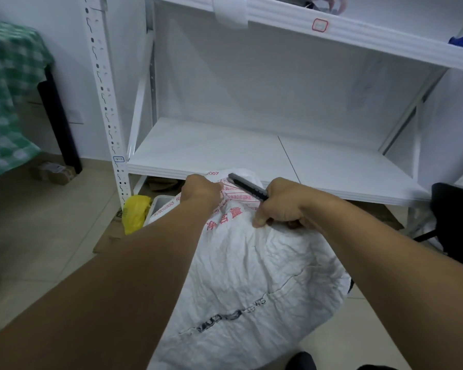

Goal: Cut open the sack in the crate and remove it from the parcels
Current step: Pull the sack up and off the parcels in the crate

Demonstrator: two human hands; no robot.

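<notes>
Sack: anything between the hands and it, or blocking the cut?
Nothing visible. The left hand already grips the sack at its bunched top, and the right hand rests on it holding a dark cutter. The shelf edge sits just behind.

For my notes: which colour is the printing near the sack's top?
Red, on the white sack, best in the head view.

— How do our arms lie?

— Both bare forearms reach forward and converge. Our left hand [202, 192] is closed in a fist, knuckles up, gripping bunched material.

— And our right hand [286, 202]?

— Curled closed around a dark, slim tool whose end sticks out toward the left hand, thumb pointing down and left, wrist bent slightly.
</notes>
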